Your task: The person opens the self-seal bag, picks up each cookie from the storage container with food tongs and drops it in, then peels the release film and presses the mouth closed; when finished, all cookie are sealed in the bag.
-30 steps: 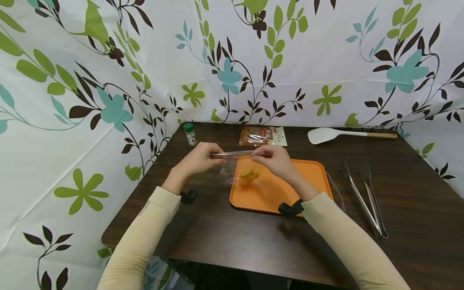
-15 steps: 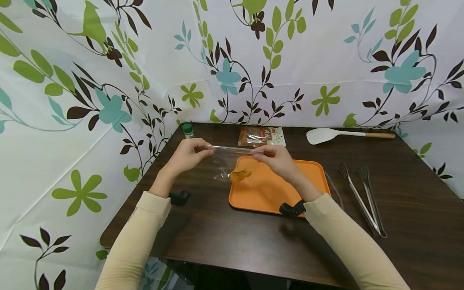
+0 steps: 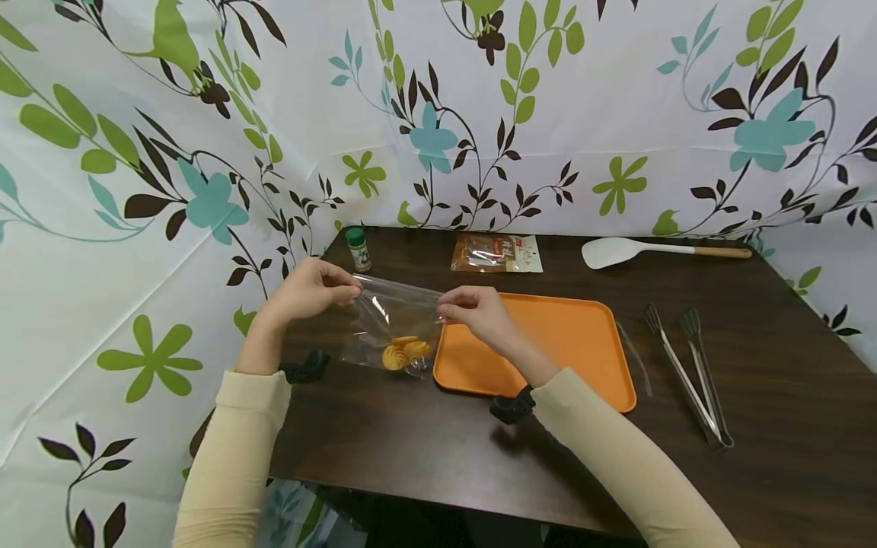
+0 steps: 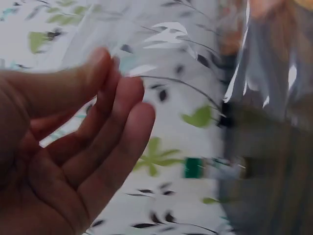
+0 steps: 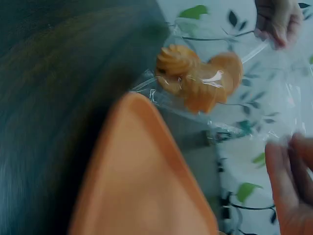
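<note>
A clear plastic bag (image 3: 384, 308) hangs between my two hands, stretched along its top edge. My left hand (image 3: 311, 288) pinches its top left corner between thumb and fingers. At the other top corner, my right hand (image 3: 479, 313) pinches the film the same way. Several golden swirled cookies (image 3: 406, 352) lie together in the bottom of the bag, seen closer in the right wrist view as ridged cookies (image 5: 195, 76) behind shiny film. The bag is left of the orange tray (image 3: 548, 327), its lower right corner close to the tray's edge.
Behind the bag stand a green-capped seasoning bottle (image 3: 358, 250) and a brown food packet (image 3: 496, 253). A white spatula (image 3: 617, 253) with a wooden handle lies at the back right. Metal tongs (image 3: 692, 373) rest right of the tray, near a clear strip (image 3: 636, 358).
Both hands have moved left with the bag, the left one farther. The bag's top edge has gone from a narrow roll to a spread sheet, and the cookies have shifted off the tray's side.
</note>
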Demonstrator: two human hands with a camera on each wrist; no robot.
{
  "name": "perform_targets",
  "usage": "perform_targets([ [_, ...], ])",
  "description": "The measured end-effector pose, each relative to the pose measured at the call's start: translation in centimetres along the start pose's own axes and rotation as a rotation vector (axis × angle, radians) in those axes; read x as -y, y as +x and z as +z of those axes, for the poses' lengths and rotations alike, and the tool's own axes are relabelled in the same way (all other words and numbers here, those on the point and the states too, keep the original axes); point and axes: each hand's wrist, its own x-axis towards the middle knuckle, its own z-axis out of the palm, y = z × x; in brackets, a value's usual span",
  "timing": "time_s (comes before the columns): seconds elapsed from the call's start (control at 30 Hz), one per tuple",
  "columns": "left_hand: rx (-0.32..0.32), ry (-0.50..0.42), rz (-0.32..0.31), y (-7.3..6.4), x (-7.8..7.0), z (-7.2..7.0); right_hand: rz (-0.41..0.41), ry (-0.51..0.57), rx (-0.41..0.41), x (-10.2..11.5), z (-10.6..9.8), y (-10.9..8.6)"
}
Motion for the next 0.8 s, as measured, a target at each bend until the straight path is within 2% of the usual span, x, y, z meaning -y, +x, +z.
perform_targets([
  [0.17,-0.075,0.051,-0.082,2.0,2.6,1.6,0.056,-0.233,-0.126,-1.2,1.6,1.6],
  [0.23,-0.105,0.087,-0.118,2.9,3.4,2.4,0.082,-0.257,-0.158,-1.5,1.8,2.1],
  [0.33,-0.145,0.139,-0.174,4.1,4.5,3.5,0.141,-0.227,-0.172,-1.8,1.9,2.5],
  [0.43,-0.165,0.167,-0.228,5.3,5.4,4.3,0.215,-0.214,-0.154,-2.1,1.7,2.7],
  [0.53,-0.188,0.201,-0.290,6.2,6.2,5.0,0.266,-0.229,-0.102,-2.3,1.7,2.9],
  [0.67,-0.200,0.243,-0.354,6.9,6.9,5.7,0.295,-0.205,-0.055,-2.2,1.9,3.3],
  [0.8,-0.186,0.309,-0.389,7.6,7.2,6.6,0.313,-0.273,-0.019,-2.2,2.1,3.8],
])
